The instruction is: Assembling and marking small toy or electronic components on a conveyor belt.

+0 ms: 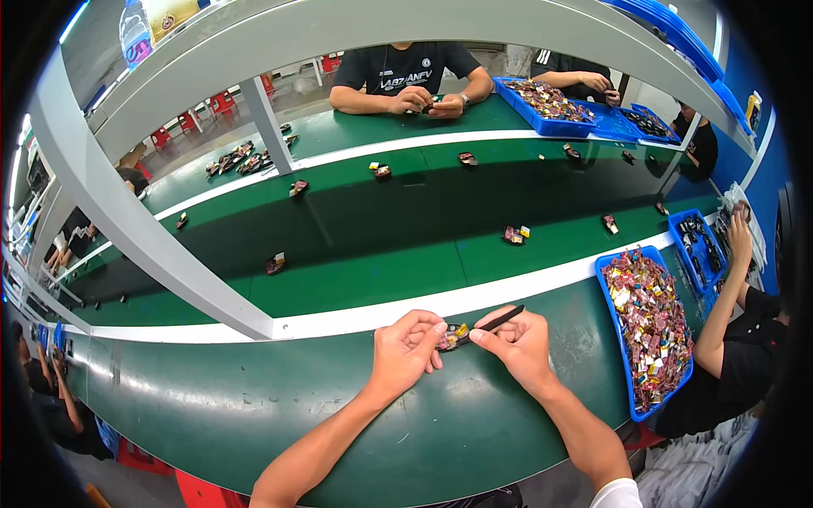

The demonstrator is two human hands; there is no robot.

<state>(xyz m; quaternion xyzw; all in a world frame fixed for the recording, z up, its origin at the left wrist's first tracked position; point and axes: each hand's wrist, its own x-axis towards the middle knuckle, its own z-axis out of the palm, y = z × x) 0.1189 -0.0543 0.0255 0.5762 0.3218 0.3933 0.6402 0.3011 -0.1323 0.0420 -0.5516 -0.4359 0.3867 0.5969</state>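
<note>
Just above the near green worktop, my left hand (408, 349) grips the left end of a small black-edged assembly (455, 337) with yellow and reddish parts. At its right end is my right hand (518, 345), closed around a slim black pen-like tool (501, 317). The tool's upper end sticks out to the upper right, past my fingers. My fingers cover its lower end, and I cannot make out whether it touches the assembly.
To my right stands a blue tray (637, 415) heaped with small reddish and yellow parts. Beyond it, another blue tray (675, 222) holds black pieces. Small assemblies lie along the green conveyor (364, 288). A grey post (161, 229) rises at left. Co-workers sit opposite and at right.
</note>
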